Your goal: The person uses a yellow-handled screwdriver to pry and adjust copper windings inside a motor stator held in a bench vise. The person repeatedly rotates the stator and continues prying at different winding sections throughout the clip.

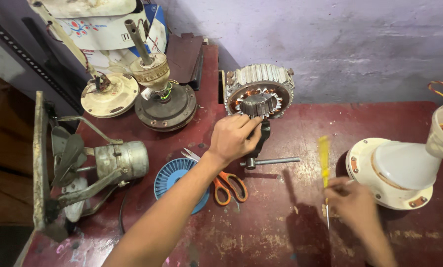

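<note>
My left hand (232, 137) grips a black puller tool (262, 138) with a steel cross bar (275, 160). The tool sits against a finned metal motor stator (259, 89) with copper windings that stands on edge at the back of the red table (290, 222). My right hand (352, 202) holds a yellow-handled screwdriver (323, 160), blurred, its tip pointing down toward the table. To its right lies a cream fan motor housing (394, 170).
Orange-handled scissors (226, 185) and a blue ribbed disc (174, 180) lie near my left forearm. A small exhaust fan (95, 165) sits at the left edge. Two ceiling fan motors (164, 101) stand at the back left. A purple wall rises behind.
</note>
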